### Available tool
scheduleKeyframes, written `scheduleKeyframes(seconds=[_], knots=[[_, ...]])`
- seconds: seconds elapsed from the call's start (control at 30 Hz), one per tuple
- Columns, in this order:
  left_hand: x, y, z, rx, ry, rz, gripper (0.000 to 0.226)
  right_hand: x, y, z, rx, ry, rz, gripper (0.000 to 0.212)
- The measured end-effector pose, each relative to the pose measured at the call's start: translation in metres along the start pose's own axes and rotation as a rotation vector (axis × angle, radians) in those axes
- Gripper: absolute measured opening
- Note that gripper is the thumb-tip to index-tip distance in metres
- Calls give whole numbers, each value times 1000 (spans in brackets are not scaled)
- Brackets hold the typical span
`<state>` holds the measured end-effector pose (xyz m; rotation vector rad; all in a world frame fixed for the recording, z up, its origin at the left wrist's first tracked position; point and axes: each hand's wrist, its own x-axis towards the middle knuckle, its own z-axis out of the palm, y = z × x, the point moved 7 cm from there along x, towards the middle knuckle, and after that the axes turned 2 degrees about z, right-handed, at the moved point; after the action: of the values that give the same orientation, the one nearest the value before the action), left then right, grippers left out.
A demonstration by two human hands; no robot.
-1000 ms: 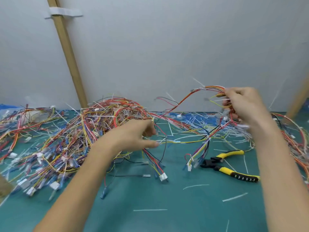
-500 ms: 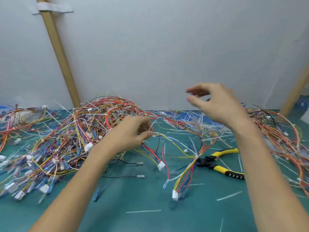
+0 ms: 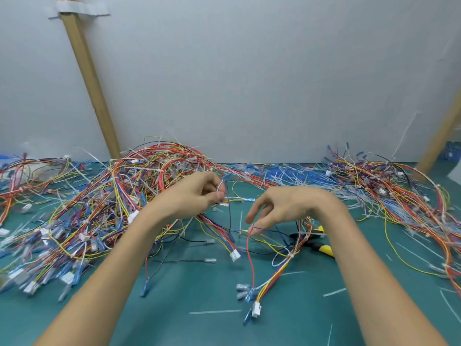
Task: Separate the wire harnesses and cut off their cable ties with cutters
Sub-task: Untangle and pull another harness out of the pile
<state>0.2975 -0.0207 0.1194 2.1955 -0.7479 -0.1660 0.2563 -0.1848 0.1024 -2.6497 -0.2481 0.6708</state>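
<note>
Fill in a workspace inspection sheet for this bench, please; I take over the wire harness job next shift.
Surface: green mat, its back part covered with wiring.
Job's things: tangled harness pile on the left; second harness pile on the right; yellow-handled cutters on the mat, partly hidden under the right wrist.
Clutter: white cable-tie offcuts scattered over the mat.
Hands: left hand pinches thin wires at the pile's edge; right hand pinches a red wire.
Cables: the red wire runs down to a loose harness with a white connector near the front.
Surroundings: pale wall; taped wooden strut on the left, another strut on the right.
</note>
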Motion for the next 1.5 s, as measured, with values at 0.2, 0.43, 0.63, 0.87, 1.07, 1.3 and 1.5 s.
scheduleKeyframes(seconds=[0.2, 0.43, 0.63, 0.87, 1.07, 1.3, 1.5], knots=[[-6, -5, -13, 115, -41, -52, 23, -1, 7, 14, 9, -178, 58, 26], [-29, -62, -65, 572, -128, -428, 21, -53, 56, -35, 193, 11, 184, 14], [-31, -94, -78, 524, 166, -600, 17, -128, 80, -101, 146, 562, 265, 17], [-33, -103, -87, 458, 194, -601, 12, -193, 144, -133, 317, 1183, 389, 23], [-48, -56, -88, 509, -194, -399, 17, -182, 116, -135, 422, 1194, 170, 20], [-52, 54, -107, 606, 317, 23, 9, -163, 52, -136, 924, 1171, -206, 23], [-37, 113, 9, 122, -150, 307, 80, -127, 36, -127, 1235, 1040, -316, 19]])
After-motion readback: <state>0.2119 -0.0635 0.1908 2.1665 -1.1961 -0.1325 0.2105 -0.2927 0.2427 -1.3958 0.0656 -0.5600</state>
